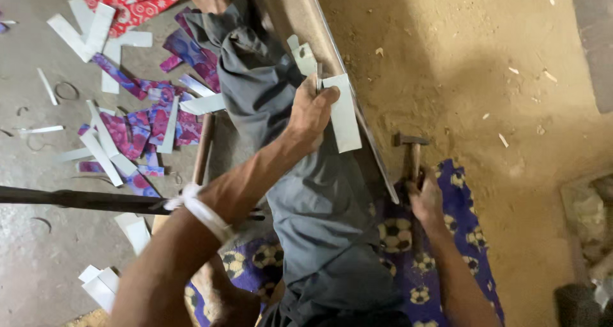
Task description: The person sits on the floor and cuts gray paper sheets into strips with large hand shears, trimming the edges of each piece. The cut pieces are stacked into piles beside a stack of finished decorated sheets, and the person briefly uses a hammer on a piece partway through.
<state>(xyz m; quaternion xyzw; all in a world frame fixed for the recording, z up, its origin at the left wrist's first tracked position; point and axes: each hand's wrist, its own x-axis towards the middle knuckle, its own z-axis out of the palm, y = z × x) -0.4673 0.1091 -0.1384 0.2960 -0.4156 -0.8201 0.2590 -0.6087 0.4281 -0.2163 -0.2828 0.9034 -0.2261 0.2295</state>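
Pale sheet-metal strip (343, 115) is being pinched by the left hand (311, 113) against a long metal edge (357, 116) over the lap, while the right hand (426, 200) is gripping a hammer (413, 151) low on the dirt floor (485, 78), apparently readying a strike needing careful aim.

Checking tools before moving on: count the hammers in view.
1. The hammer lies on sandy ground beside the blue patterned cloth, its handle in the right hand. Others may be hidden.

My right hand (426, 202) hides the hammer (412, 149) handle's lower end. At three o'clock, a blurred pale object (590, 215) is cut off by the edge; I can't identify it.
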